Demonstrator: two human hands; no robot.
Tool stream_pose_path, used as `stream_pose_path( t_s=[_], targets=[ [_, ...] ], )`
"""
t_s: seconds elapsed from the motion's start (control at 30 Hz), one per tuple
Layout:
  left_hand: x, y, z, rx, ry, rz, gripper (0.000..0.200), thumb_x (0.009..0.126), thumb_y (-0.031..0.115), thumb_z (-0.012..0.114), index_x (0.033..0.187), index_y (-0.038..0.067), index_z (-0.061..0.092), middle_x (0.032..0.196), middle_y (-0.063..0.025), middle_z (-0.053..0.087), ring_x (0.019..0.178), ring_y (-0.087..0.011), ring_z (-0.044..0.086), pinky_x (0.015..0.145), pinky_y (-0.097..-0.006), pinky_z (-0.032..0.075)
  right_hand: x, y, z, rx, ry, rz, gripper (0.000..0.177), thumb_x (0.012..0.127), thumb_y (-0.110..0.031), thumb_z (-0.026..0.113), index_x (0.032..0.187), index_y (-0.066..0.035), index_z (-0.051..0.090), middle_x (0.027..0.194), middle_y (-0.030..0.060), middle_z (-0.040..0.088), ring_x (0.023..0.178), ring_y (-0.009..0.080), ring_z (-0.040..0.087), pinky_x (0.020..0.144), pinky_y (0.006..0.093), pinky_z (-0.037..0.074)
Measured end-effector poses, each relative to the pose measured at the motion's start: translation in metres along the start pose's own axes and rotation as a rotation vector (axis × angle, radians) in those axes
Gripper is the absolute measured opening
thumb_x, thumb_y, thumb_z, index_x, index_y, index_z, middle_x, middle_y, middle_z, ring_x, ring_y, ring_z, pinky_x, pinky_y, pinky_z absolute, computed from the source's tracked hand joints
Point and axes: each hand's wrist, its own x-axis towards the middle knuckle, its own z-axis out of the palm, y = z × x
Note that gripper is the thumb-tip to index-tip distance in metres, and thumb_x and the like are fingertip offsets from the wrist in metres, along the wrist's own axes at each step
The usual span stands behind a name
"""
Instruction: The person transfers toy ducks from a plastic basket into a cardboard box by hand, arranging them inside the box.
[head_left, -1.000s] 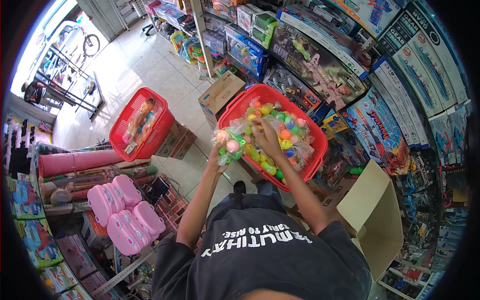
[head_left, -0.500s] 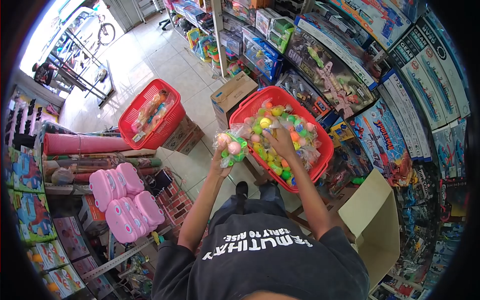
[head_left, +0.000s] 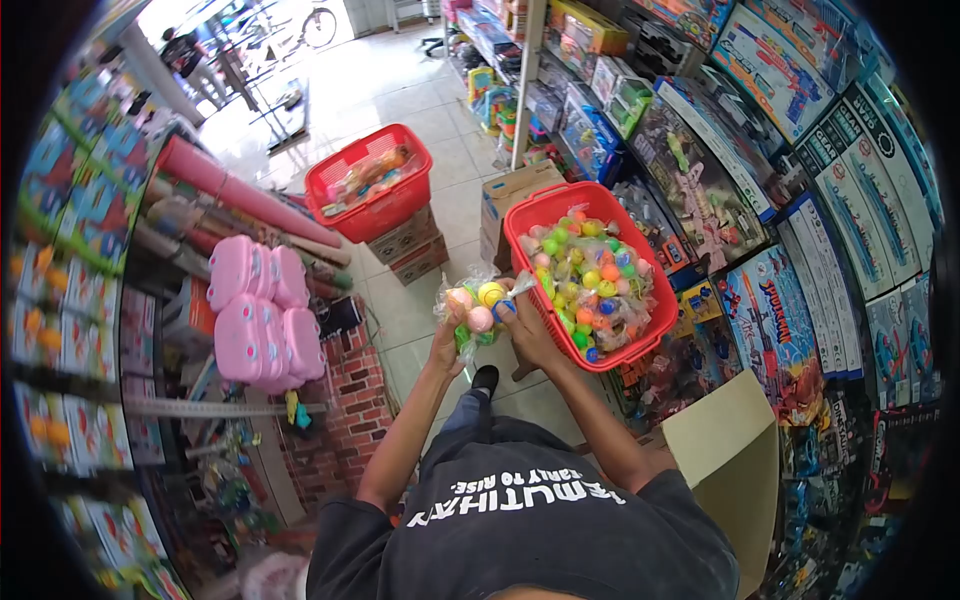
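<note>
My left hand (head_left: pixel 447 345) is closed around a bunch of small clear bags with pink and green balls (head_left: pixel 477 318), held out in front of my body. My right hand (head_left: pixel 527 332) touches the right side of that bunch, its fingers closed on a bag with a yellow and a blue ball (head_left: pixel 494 297). To the right stands a red basket (head_left: pixel 520 215) filled with many bagged colourful balls (head_left: pixel 590 275).
Another red basket (head_left: pixel 390 215) with bagged toys rests on cardboard boxes (head_left: pixel 412 250) at the upper left. Pink cases (head_left: pixel 250 325) hang at the left. An open carton (head_left: pixel 725 450) stands at my right. Toy shelves line both sides. A person (head_left: pixel 190 60) is outside.
My right hand has moved out of the ball basket to the bunch in my left hand, bringing a bag with yellow and blue balls. The view has turned left.
</note>
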Motion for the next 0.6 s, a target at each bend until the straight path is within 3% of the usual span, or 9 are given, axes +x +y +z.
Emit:
stream_pose_path(
  t_s=[0.1,0.17,0.23,0.3,0.37,0.43,0.5,0.6],
  targets=[
    [-0.047,-0.002,0.005,-0.024,0.056,0.086,0.066,0.081,0.052,0.056,0.125,0.008,0.037,0.116,-0.0083,0.051,0.105,-0.0199,0.053,0.089,-0.0348,0.047,-0.026,-0.009,0.025,-0.018,-0.088,-0.025,0.048,0.094,-0.031,0.041,0.128,0.001,0.029,0.119,0.0146,0.043,0.114,0.0205,0.041,0.096,0.0311,0.03],
    [-0.077,0.0,0.011,0.012,0.08,0.128,0.068,0.079,0.055,0.055,0.125,0.008,0.038,0.115,-0.0073,0.051,0.104,-0.0191,0.054,0.087,-0.034,0.047,-0.041,-0.014,0.037,-0.088,-0.176,-0.037,0.051,0.093,-0.034,0.041,0.127,0.002,0.031,0.119,0.0199,0.044,0.111,0.0275,0.047,0.094,0.0338,0.034],
    [-0.11,-0.002,0.015,-0.06,0.162,0.158,0.067,0.079,0.055,0.056,0.124,0.008,0.039,0.114,-0.0065,0.051,0.103,-0.0179,0.054,0.085,-0.0327,0.048,-0.052,-0.021,0.047,-0.082,-0.288,0.015,0.057,0.093,-0.038,0.04,0.13,0.004,0.027,0.124,0.0229,0.041,0.116,0.0299,0.044,0.096,0.0337,0.034],
    [-0.142,0.0,0.019,-0.026,0.141,0.196,0.069,0.08,0.056,0.054,0.126,0.007,0.038,0.117,-0.0066,0.05,0.104,-0.0177,0.053,0.086,-0.0327,0.046,-0.055,-0.032,0.057,-0.164,-0.539,0.114,0.065,0.093,-0.042,0.039,0.132,0.007,0.022,0.13,0.0248,0.037,0.121,0.0309,0.04,0.098,0.0341,0.033],
    [-0.167,0.004,0.022,-0.032,0.17,0.284,0.069,0.081,0.055,0.052,0.128,0.007,0.037,0.119,-0.0066,0.049,0.107,-0.0179,0.052,0.089,-0.0338,0.045,-0.056,-0.04,0.072,-0.172,-0.654,0.095,0.068,0.092,-0.043,0.039,0.133,0.008,0.02,0.132,0.0245,0.035,0.123,0.0306,0.038,0.099,0.0338,0.031],
    [-0.193,0.002,0.014,-0.099,0.244,0.329,0.061,0.084,0.047,0.055,0.126,0.007,0.036,0.116,-0.0085,0.05,0.104,-0.0185,0.053,0.086,-0.0334,0.047,-0.061,-0.058,0.088,-0.199,-0.781,-0.059,0.067,0.093,-0.046,0.037,0.135,0.004,0.022,0.129,0.0209,0.04,0.122,0.0271,0.039,0.1,0.0327,0.03],
    [-0.214,0.003,0.011,-0.001,0.29,0.377,0.066,0.083,0.053,0.05,0.129,0.008,0.036,0.121,-0.0067,0.049,0.108,-0.0177,0.051,0.091,-0.0341,0.044,-0.065,-0.069,0.102,-0.174,-0.862,-0.052,0.071,0.092,-0.049,0.036,0.137,0.004,0.018,0.133,0.0207,0.037,0.124,0.0259,0.036,0.102,0.0321,0.028],
    [-0.246,0.006,0.02,-0.014,0.293,0.405,0.064,0.084,0.052,0.05,0.129,0.009,0.036,0.12,-0.0066,0.049,0.107,-0.018,0.051,0.089,-0.0351,0.045,-0.082,-0.086,0.119,-0.225,-0.94,0.025,0.071,0.092,-0.049,0.035,0.138,0.002,0.017,0.133,0.02,0.037,0.124,0.0245,0.036,0.101,0.0315,0.028]
  ],
)
